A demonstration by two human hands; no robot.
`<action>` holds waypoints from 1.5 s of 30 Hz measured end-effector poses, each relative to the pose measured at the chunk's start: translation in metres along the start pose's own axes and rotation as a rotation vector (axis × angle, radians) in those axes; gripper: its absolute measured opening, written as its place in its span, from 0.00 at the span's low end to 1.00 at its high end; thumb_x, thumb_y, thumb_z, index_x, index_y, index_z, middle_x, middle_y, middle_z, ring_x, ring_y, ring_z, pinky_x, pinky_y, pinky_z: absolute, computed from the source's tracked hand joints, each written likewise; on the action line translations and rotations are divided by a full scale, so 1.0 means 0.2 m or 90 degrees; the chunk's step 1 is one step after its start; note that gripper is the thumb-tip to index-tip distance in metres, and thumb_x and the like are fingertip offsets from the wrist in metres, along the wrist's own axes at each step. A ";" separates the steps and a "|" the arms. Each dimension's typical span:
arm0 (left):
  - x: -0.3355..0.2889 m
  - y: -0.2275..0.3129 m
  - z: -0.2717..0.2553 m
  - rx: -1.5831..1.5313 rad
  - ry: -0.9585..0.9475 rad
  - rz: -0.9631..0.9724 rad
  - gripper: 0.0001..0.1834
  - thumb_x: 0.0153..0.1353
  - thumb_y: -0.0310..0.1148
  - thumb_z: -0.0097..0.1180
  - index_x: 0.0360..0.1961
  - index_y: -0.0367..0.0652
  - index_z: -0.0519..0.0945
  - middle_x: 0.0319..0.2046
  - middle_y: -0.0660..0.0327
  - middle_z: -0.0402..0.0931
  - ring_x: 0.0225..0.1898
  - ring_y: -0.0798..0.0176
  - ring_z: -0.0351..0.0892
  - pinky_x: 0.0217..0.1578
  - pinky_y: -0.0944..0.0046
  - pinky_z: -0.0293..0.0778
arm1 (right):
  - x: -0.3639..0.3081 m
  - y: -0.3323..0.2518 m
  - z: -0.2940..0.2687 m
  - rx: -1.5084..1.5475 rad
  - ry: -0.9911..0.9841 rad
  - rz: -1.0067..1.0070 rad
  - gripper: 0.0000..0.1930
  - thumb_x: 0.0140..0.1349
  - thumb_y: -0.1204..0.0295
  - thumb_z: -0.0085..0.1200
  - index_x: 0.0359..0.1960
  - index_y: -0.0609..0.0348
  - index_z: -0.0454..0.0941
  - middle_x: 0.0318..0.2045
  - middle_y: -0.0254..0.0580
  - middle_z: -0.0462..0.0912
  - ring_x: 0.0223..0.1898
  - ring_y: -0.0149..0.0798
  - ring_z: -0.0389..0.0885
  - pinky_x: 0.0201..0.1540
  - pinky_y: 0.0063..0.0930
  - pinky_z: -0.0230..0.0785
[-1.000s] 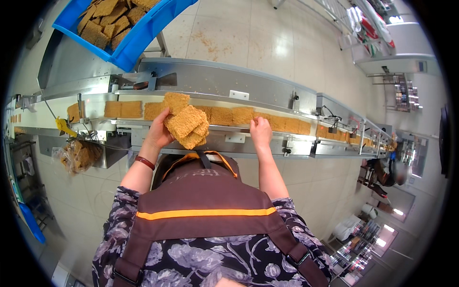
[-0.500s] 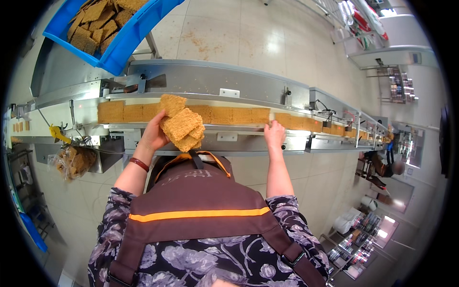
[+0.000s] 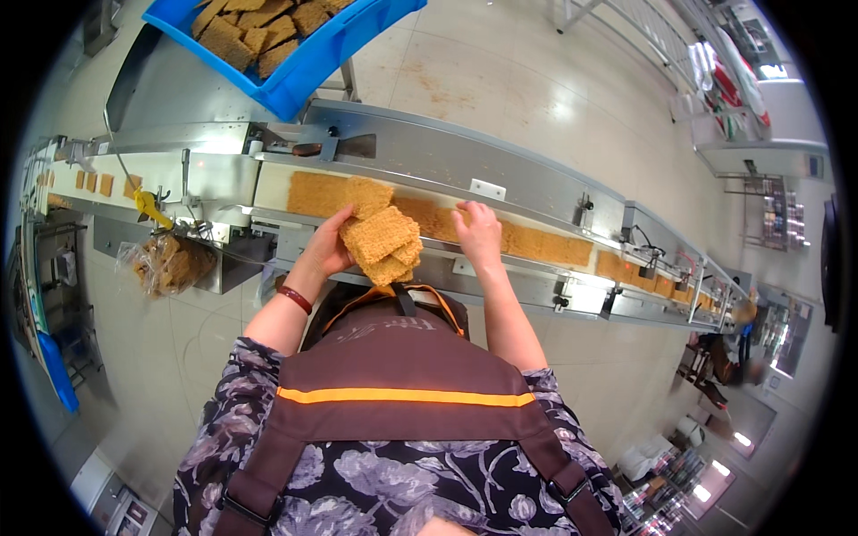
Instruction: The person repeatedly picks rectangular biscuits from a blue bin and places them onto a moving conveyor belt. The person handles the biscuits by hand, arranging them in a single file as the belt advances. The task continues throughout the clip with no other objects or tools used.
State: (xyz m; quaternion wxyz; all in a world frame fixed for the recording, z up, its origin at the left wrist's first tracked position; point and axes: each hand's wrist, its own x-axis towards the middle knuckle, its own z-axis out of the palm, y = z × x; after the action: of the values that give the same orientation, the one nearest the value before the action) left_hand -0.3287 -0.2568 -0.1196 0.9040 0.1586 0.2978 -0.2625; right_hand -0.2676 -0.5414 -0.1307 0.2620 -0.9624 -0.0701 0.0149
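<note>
My left hand [image 3: 329, 247] is closed on a loose stack of square golden-brown crispbread-like pieces [image 3: 382, 243]. The stack is held in front of my apron, partly over the near rail, and its topmost piece juts out over the conveyor. Along the pale conveyor belt [image 3: 273, 186] runs a row of the same pieces [image 3: 536, 243], laid edge to edge, with a gap toward the right. My right hand [image 3: 480, 234] is over that row, to the right of the stack. Its fingers are bent but apart, and I see nothing between them. The stack hides part of the row.
A blue crate [image 3: 286, 89] of darker brown pieces stands beyond the conveyor at upper left. Metal side rails [image 3: 420, 147] border the belt. A clear bag of pieces [image 3: 170, 263] hangs at left near a yellow-handled tool [image 3: 152, 207]. Someone sits far right by the line.
My right hand has moved left along the row, from beside the gap toward the stack, and its fingers have spread. The view has turned; my left hand still holds the stack.
</note>
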 end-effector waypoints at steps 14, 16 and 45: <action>-0.46 0.30 -0.48 -0.083 0.025 0.190 0.27 0.69 0.46 0.43 0.62 0.40 0.64 0.60 0.53 0.67 0.61 0.50 0.66 0.63 0.48 0.61 | 0.04 -0.46 0.38 -0.162 0.042 0.013 0.27 0.49 0.48 0.62 0.44 0.55 0.76 0.42 0.40 0.74 0.47 0.43 0.70 0.46 0.43 0.62; -0.47 0.31 -0.50 -0.088 0.019 0.180 0.27 0.69 0.46 0.43 0.62 0.40 0.64 0.60 0.53 0.67 0.61 0.50 0.66 0.63 0.48 0.61 | 0.05 -0.48 0.39 -0.129 0.047 0.053 0.26 0.48 0.51 0.64 0.43 0.55 0.75 0.41 0.41 0.75 0.45 0.43 0.72 0.45 0.42 0.64; -0.10 0.12 -0.05 0.024 -0.017 0.047 0.26 0.68 0.46 0.45 0.60 0.41 0.66 0.57 0.54 0.70 0.58 0.52 0.71 0.56 0.51 0.71 | -0.47 0.59 -0.23 0.594 0.095 0.683 0.16 0.60 0.69 0.57 0.41 0.71 0.72 0.30 0.45 0.80 0.27 0.36 0.83 0.25 0.24 0.76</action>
State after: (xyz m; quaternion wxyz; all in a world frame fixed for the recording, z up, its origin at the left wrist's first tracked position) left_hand -0.3337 -0.2262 -0.1114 0.9137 0.1832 0.2747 -0.2369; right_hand -0.3433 -0.6779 -0.1516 0.6071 -0.6502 0.4447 0.1044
